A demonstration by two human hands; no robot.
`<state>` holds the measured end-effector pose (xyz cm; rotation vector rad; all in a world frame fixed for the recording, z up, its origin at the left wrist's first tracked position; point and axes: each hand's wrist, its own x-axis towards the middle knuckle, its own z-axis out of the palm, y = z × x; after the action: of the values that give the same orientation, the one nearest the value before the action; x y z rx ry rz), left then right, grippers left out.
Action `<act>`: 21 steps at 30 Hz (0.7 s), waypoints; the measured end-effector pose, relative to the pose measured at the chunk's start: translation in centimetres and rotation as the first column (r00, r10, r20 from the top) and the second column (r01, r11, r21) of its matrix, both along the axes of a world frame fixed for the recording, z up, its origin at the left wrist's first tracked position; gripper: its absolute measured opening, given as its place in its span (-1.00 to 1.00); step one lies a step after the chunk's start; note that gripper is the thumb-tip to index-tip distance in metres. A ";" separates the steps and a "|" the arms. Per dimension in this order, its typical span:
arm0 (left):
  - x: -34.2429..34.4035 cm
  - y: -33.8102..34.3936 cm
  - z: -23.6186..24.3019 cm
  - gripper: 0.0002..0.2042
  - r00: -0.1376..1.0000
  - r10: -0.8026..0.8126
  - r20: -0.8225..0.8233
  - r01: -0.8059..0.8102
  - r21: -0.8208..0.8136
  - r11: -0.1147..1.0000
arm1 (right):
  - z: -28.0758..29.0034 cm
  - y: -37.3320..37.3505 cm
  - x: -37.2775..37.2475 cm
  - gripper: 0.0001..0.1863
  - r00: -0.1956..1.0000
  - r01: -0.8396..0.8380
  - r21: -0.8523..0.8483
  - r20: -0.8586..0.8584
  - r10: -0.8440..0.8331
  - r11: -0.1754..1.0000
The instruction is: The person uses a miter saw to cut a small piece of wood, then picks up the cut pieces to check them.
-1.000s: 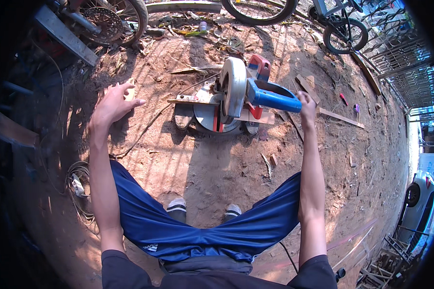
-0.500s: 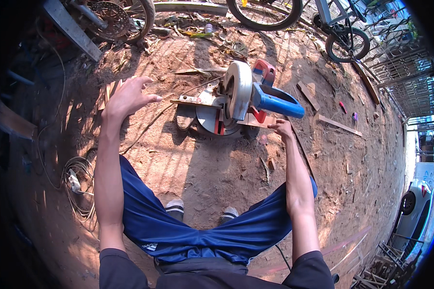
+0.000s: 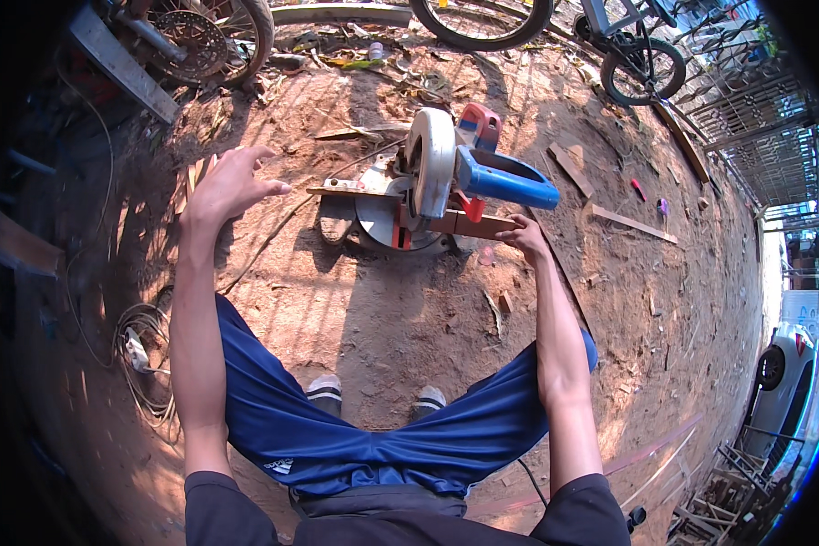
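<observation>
A miter saw (image 3: 430,159) with a pale blade guard, a red body part and a blue handle (image 3: 510,185) stands on the dirt in front of me. Across its right side lies a short brown wooden board (image 3: 478,225), one end of it under the saw head. The fingertips of my right hand (image 3: 525,238) grip the board's outer end. My left hand (image 3: 230,188) hovers left of the saw, fingers apart and nothing in it. Just beyond that hand are small wood pieces (image 3: 189,185), partly hidden by it.
Wood strips (image 3: 632,223), a red object (image 3: 639,189) and a purple one (image 3: 662,207) lie on the right. A coiled cable (image 3: 146,364) rests at the left. Wheels (image 3: 214,41) and a small bicycle (image 3: 643,68) stand at the back; a car (image 3: 783,382) is far right.
The whole view has shifted slightly, moving the saw a little left in the picture. More of the board's face shows beside my right hand. My left hand stays open in the air.
</observation>
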<state>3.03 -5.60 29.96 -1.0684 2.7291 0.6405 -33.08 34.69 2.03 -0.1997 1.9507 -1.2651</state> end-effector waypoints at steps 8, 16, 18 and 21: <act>-0.1 0.4 0.3 -0.28 1.000 0.000 0.015 0.000 -0.019 1.000 | 0.0 0.2 -0.5 -0.65 0.997 -0.051 -0.004 -0.054 0.050 0.999; -0.3 0.6 0.3 -0.25 1.000 0.001 0.026 -0.001 -0.009 1.000 | 1.8 0.2 0.3 -0.69 0.986 -0.108 0.123 -0.110 0.122 0.986; -0.2 0.6 0.4 -0.26 0.999 0.000 0.034 0.001 -0.017 1.000 | 2.9 0.1 0.7 -0.69 0.994 -0.084 0.086 -0.057 0.089 0.993; -0.2 0.7 0.5 -0.26 0.999 0.001 0.048 0.000 -0.019 1.000 | 4.2 0.0 1.1 -0.64 0.994 0.017 0.070 0.104 -0.025 0.997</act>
<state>2.83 -4.93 30.51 -1.0738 2.6999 0.5824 -31.93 34.72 6.28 -0.0765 1.9073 -1.1956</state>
